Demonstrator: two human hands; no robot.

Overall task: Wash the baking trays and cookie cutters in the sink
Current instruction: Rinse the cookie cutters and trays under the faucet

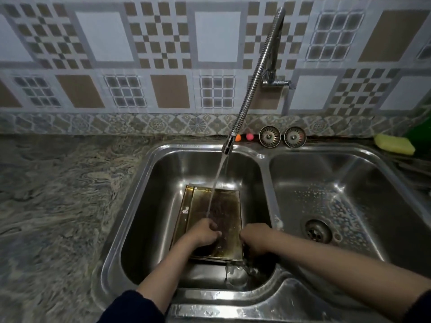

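So the stained brass-coloured rectangular baking trays (pixel 215 220) sit stacked in the left steel sink basin (pixel 163 183), long axis running near to far, under the tap stream. Left hand (pixel 204 231) is curled, rubbing the top tray's near end; right hand (pixel 255 238) grips its near-right edge.

Baking trays (pixel 217 220): near ends covered by both hands; count unclear, a second rim shows at left. Left hand (pixel 204 231): fingers curled, contents hidden. Right hand (pixel 255 237): fingertips hidden behind tray edge. Green object (pixel 419 130): cut off by right edge, unidentifiable. Sleeves: cut off below.
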